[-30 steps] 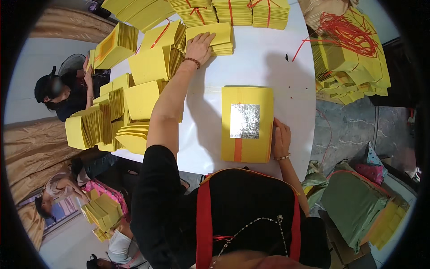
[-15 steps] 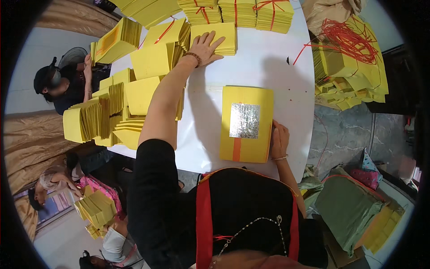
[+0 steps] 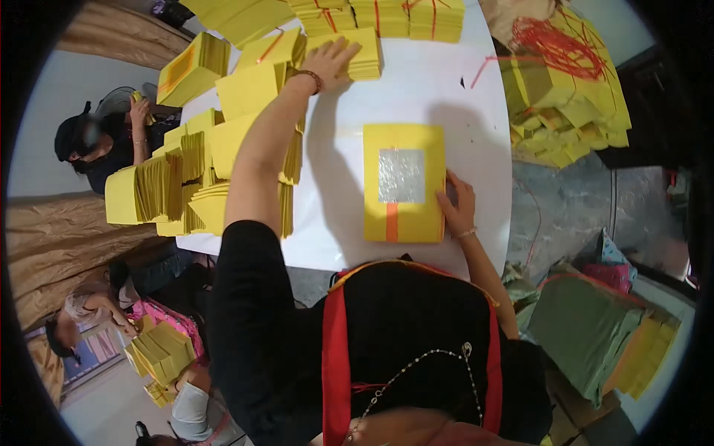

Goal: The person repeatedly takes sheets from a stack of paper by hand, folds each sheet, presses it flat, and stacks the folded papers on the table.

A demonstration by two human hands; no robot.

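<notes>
My left hand (image 3: 331,63) lies with spread fingers on the left part of a low stack of yellow paper (image 3: 364,53) at the far side of the table. Close to me is a thicker yellow paper stack (image 3: 405,223), with a silver foil square (image 3: 401,176) and an orange stripe on its top sheet. My right hand (image 3: 461,204) touches this stack's right edge, thumb apart from the fingers; it does not wrap around the stack. Part of its fingers is hidden.
Several yellow bundles (image 3: 249,97) crowd the white table's (image 3: 335,249) left side; red-tied ones (image 3: 435,22) stand at the far edge. Red string (image 3: 558,46) lies on a yellow pile at right. A green-wrapped bale (image 3: 584,334) is at lower right. Co-workers (image 3: 97,152) sit at left.
The whole view has shifted slightly. My left hand sits farther left on its stack. My right thumb has spread from the fingers at the stack's edge. The co-worker's hand has left a yellow bundle.
</notes>
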